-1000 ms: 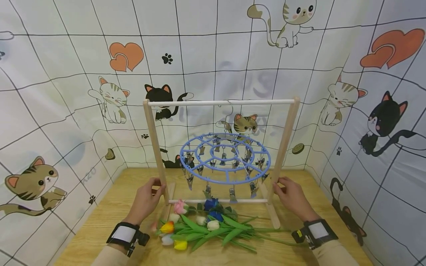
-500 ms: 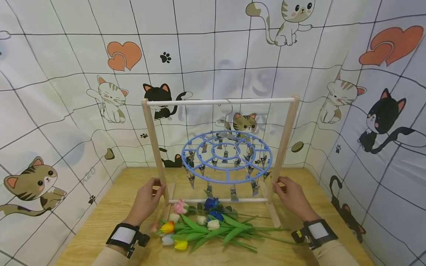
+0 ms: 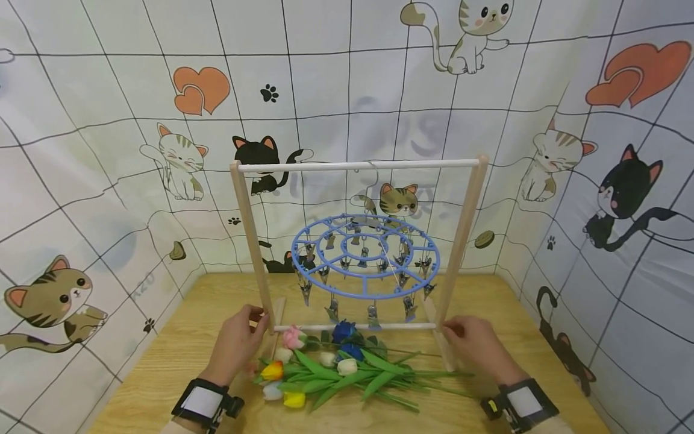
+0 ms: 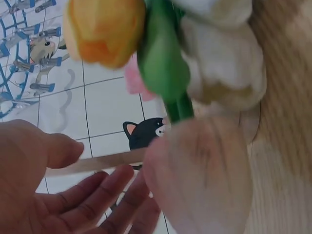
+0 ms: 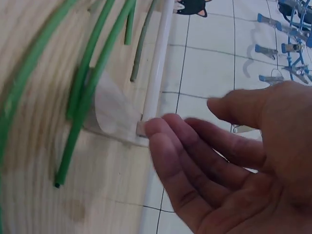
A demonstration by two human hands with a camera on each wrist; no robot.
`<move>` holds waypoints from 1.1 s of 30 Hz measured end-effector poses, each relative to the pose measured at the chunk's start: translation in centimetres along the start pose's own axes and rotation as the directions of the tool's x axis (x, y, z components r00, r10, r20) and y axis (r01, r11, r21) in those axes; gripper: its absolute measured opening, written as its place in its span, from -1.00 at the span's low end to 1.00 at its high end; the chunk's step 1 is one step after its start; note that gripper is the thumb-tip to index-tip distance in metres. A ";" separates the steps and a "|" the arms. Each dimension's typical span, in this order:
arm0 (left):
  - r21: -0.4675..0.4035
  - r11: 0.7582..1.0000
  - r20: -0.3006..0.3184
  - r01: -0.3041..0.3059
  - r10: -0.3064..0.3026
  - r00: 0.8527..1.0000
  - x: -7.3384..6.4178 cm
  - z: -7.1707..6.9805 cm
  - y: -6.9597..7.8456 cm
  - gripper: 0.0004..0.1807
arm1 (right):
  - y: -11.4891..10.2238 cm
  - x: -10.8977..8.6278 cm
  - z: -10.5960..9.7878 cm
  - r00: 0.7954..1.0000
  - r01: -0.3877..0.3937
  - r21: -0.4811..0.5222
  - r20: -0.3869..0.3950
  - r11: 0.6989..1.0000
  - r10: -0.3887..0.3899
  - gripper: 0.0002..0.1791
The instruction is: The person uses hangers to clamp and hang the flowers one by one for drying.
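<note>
A wooden rack with white crossbars (image 3: pixel 314 167) stands on the table, and from its top bar a round blue clip hanger (image 3: pixel 364 296) hangs by a hook. My left hand (image 3: pixel 238 343) is at the foot of the left post (image 3: pixel 252 241). In the left wrist view that post (image 4: pixel 102 162) runs between the spread thumb and fingers of the left hand (image 4: pixel 83 195). By the foot of the right post (image 3: pixel 461 253) is my right hand (image 3: pixel 479 346). Its thumb stands apart from the fingers, whose tips reach the end of the lower bar (image 5: pixel 158 63).
Artificial flowers with green leaves (image 3: pixel 358 380) lie across the table (image 3: pixel 179 386) before the rack. A pale tulip (image 4: pixel 204 180) is close beside the left fingers; green stems (image 5: pixel 97 78) point toward the right hand. A cat-printed cloth (image 3: pixel 331 78) surrounds the table.
Both hands have slid down the posts, the right one further. The thumbs have parted from the fingers' hold. The blue hanger sways, now slightly further left.
</note>
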State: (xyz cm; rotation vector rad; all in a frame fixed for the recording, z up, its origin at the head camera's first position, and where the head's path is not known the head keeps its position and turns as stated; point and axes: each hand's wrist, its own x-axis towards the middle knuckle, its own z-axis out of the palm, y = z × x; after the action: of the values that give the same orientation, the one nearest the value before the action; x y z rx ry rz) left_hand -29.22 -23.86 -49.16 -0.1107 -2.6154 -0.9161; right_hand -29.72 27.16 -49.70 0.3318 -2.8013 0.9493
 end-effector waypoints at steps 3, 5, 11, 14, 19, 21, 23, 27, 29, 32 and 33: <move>0.007 1.000 0.011 0.018 -0.018 1.000 -0.6 0.1 0.4 -0.65 | -0.3 -0.7 0.6 0.994 0.045 0.065 0.096 0.997 -0.051 -0.86; 0.009 0.999 0.020 0.032 -0.032 0.999 -1.0 0.2 0.6 -0.61 | -0.5 -1.1 1.2 0.981 0.088 0.092 0.165 0.992 -0.102 -0.86; 0.023 0.999 0.027 0.043 -0.043 0.999 -2.0 0.2 1.7 -0.57 | -1.3 -1.9 2.8 0.928 0.200 0.145 0.289 0.969 -0.235 -0.84; 0.026 0.999 0.028 0.026 -0.027 0.999 -2.4 0.3 2.3 -0.63 | -1.6 -2.1 3.4 0.904 0.225 0.176 0.329 0.958 -0.272 -0.86; 0.023 0.999 0.045 -0.033 0.032 0.998 -2.7 0.6 3.4 -0.73 | -1.7 -2.3 4.0 0.885 0.222 0.189 0.373 0.957 -0.279 -0.91; 0.012 0.998 0.064 -0.054 0.053 0.997 -2.8 0.8 3.9 -0.76 | -1.6 -2.4 4.1 0.886 0.225 0.187 0.370 0.956 -0.281 -0.91; 0.005 0.997 0.080 -0.083 0.082 0.993 -2.9 1.1 4.3 -0.81 | -1.5 -2.4 4.2 0.888 0.224 0.190 0.364 0.956 -0.281 -0.91; -0.003 0.987 0.086 -0.163 0.163 0.983 -3.0 1.4 5.3 -0.90 | -1.3 -2.5 4.0 0.891 0.225 0.204 0.353 0.953 -0.285 -0.93; -0.006 0.978 0.085 -0.210 0.210 0.974 -3.1 1.6 5.7 -0.93 | -1.3 -2.4 3.9 0.892 0.233 0.215 0.341 0.948 -0.296 -0.94; -0.019 0.965 0.091 -0.262 0.263 0.961 -3.2 1.9 6.4 -0.93 | -1.4 -2.2 3.6 0.897 0.241 0.228 0.318 0.944 -0.306 -0.95; -0.027 0.961 0.097 -0.277 0.278 0.956 -3.3 2.0 6.6 -0.92 | -1.5 -2.2 3.5 0.901 0.240 0.228 0.310 0.943 -0.304 -0.95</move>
State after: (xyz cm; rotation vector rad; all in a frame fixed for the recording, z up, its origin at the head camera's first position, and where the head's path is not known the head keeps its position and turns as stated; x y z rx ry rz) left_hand -25.54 -17.27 -47.87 -0.5262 -2.5953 -0.8459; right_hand -27.52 24.18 -52.09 0.9791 -2.8507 1.1818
